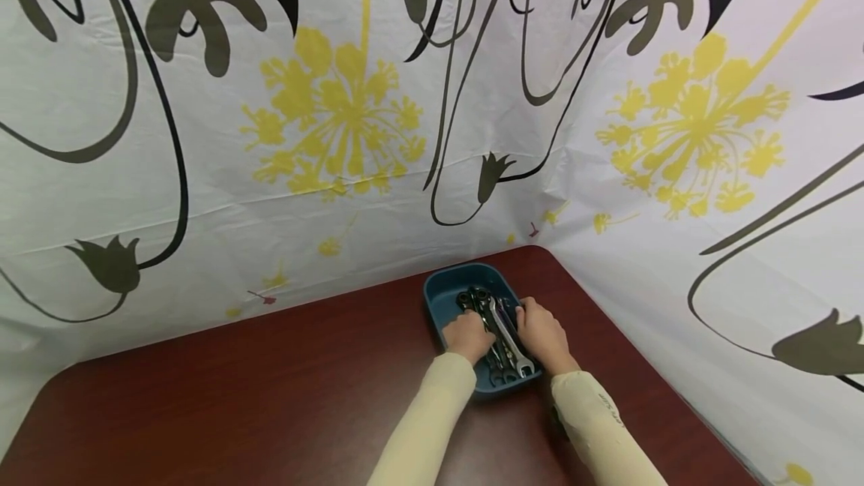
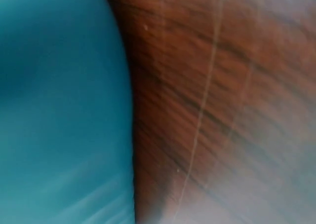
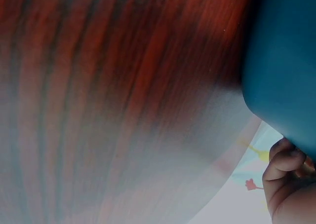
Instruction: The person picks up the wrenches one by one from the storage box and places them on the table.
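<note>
A blue rectangular tray (image 1: 442, 298) with rounded corners stands near the far right corner of the table. Several metal combination wrenches (image 1: 508, 340) lie piled lengthwise in it. My left hand (image 1: 468, 336) reaches over the tray's left side onto the wrenches, its fingers bent downward; its fingertips are hidden, so I cannot tell whether it pinches one. My right hand (image 1: 542, 334) grips the tray's right rim, fingers bent over the edge. In the right wrist view, curled fingers (image 3: 284, 165) show beside the tray wall (image 3: 281, 71). The left wrist view has only the tray wall (image 2: 64, 105) and table.
The dark red-brown wooden table (image 1: 270, 396) extends to the left and front of the tray. A white sheet with yellow and grey flower print (image 1: 202, 208) hangs behind it and along the right side. Both forearms wear pale cream sleeves (image 1: 432, 411).
</note>
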### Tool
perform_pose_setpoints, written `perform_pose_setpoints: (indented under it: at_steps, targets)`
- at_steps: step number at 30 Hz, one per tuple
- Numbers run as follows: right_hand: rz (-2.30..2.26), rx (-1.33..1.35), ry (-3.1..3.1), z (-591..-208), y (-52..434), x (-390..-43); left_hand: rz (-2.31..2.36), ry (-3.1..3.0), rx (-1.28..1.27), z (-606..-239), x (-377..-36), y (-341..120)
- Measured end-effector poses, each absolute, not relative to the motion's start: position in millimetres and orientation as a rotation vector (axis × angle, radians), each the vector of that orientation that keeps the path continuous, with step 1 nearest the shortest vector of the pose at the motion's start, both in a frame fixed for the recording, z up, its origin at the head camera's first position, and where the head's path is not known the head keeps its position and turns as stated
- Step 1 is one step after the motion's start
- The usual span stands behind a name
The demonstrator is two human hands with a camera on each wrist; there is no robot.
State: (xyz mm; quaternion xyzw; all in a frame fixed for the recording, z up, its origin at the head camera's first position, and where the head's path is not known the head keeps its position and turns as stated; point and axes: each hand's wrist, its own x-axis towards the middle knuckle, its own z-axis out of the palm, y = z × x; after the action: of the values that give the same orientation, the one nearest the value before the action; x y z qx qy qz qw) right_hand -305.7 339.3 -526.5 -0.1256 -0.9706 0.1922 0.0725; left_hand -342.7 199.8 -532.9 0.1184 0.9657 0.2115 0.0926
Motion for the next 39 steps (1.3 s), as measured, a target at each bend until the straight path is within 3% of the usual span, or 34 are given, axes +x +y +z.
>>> perform_pose_setpoints:
  at_steps: [7,39]
  targets:
    - [0.534,-0.406,-2.913,-526,337,-305,0.767,2.874,0.250,-531,-343,200]
    - [0.403,-0.333,-2.924,-526,329,-305,1.128,2.552,0.221,-516,-344,179]
